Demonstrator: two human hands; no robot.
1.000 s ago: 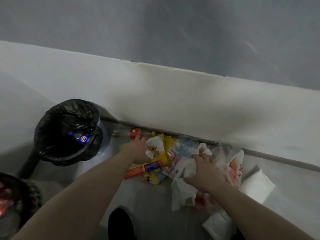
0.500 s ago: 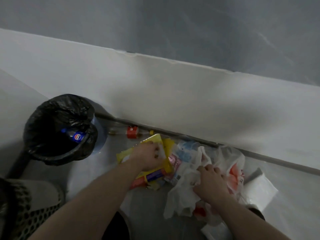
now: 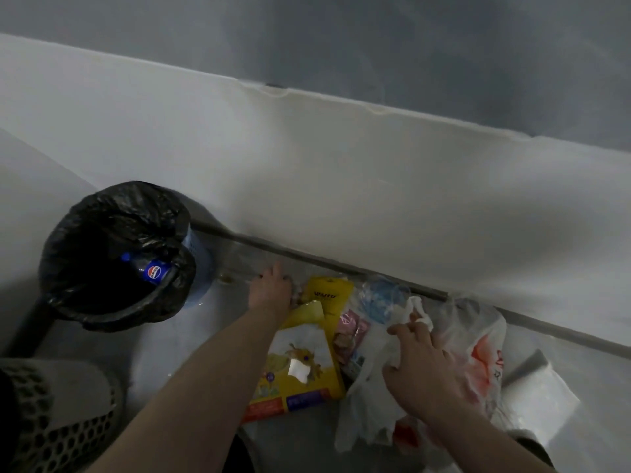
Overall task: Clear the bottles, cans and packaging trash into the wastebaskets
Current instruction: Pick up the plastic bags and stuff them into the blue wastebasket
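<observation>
A white wall (image 3: 341,186) runs across the view and meets the grey floor (image 3: 191,343) along a dark strip; take the black-lined wastebasket (image 3: 112,257) at the foot of that wall as your landmark. A blue-labelled bottle (image 3: 150,269) lies inside it, leaning on the liner. Below the basket, at the lower left edge, sits a second, perforated bin (image 3: 58,421). To the basket's right, along the wall, the trash lies in a heap: white and red-printed plastic bags (image 3: 478,349) farthest from it, a white bag (image 3: 368,404) in front of them, a large yellow packet (image 3: 304,363) nearer the basket, and a smaller yellow packet (image 3: 327,293) behind that, by the wall. Your right hand (image 3: 420,373) rests on the white bag, fingers curled into the plastic, gripping it. Your left hand (image 3: 271,290) reaches between basket and packets, low to the floor; its fingers are hidden, so their grip cannot be told
</observation>
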